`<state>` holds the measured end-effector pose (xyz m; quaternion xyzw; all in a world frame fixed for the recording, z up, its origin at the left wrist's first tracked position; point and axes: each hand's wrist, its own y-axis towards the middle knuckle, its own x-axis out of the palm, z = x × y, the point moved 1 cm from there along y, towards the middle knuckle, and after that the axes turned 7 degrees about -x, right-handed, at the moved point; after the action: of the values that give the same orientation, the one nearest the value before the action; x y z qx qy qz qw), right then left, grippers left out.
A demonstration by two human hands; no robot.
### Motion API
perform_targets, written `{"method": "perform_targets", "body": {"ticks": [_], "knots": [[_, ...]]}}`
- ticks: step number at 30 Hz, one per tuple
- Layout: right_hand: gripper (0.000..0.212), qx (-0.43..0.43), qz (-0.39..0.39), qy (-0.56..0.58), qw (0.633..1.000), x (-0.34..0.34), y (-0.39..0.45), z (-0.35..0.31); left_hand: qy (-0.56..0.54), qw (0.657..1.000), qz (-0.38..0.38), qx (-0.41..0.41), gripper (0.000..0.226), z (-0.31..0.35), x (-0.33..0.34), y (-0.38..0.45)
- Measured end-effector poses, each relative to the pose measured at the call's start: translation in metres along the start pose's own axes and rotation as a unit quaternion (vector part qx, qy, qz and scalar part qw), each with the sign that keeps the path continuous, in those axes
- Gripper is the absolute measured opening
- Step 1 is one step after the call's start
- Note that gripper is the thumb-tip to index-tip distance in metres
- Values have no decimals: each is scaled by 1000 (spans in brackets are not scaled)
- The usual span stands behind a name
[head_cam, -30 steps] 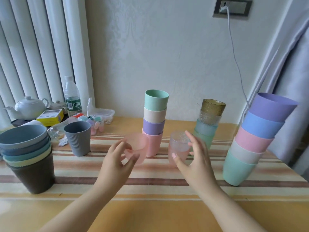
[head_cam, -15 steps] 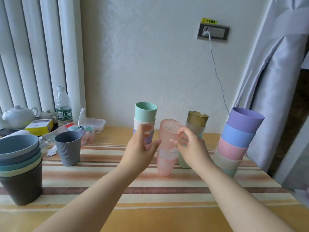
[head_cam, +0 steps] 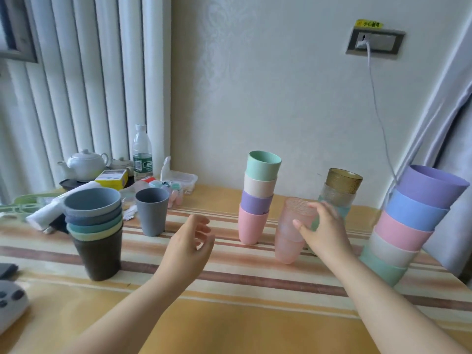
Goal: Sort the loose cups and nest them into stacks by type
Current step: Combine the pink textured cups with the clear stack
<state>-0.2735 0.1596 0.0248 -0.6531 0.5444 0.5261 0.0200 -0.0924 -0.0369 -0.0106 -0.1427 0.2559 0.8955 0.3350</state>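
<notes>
Two translucent pink cups (head_cam: 288, 236) stand nested on the striped table, and my right hand (head_cam: 323, 231) grips the upper one from the right. My left hand (head_cam: 190, 242) hovers open to the left of them, holding nothing. Behind stand a stack of small pastel cups (head_cam: 258, 198) with a mint one on top and a stack of textured glass-like cups (head_cam: 341, 192) topped by an amber one. A leaning stack of large pastel cups (head_cam: 408, 226) is at the right. A stack of ribbed cups (head_cam: 95, 226) on a dark base is at the left, with a single grey ribbed cup (head_cam: 152, 213) beside it.
The back left holds a white teapot (head_cam: 85, 163), a water bottle (head_cam: 141, 153), a yellow box (head_cam: 112, 178), a plastic container (head_cam: 182, 180) and small clutter. A cable (head_cam: 378, 111) hangs from the wall socket. A curtain (head_cam: 449, 149) hangs at the right. The table edge (head_cam: 467, 287) falls away right.
The two pink cups went from separate in each hand to nested and set on the table. My left hand let go and drew back to the left; my right still holds the stack.
</notes>
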Motion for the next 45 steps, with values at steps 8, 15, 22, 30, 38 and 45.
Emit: {"method": "perform_targets", "body": {"ticks": [8, 15, 22, 30, 38, 45], "knots": [[33, -215, -37, 102, 971, 58, -23, -119, 52, 998, 18, -4, 14, -19, -53, -15], [53, -223, -253, 118, 934, 158, -3, -208, 62, 995, 76, -12, 16, -52, -104, -36], [26, -184, -239, 54, 952, 197, 10, -233, 91, 990, 106, -37, 15, -72, -138, -47], [17, -244, -48, 126, 960, 116, 23, -247, 75, 969, 218, -84, 40, -76, -155, -48], [13, -353, -57, 206, 911, 51, 8, -302, -48, 976, 132, -165, 103, -76, -157, -9], [19, -339, -198, 154, 907, 96, -7, -305, -91, 979, 85, -163, 86, -89, -149, 1]]}}
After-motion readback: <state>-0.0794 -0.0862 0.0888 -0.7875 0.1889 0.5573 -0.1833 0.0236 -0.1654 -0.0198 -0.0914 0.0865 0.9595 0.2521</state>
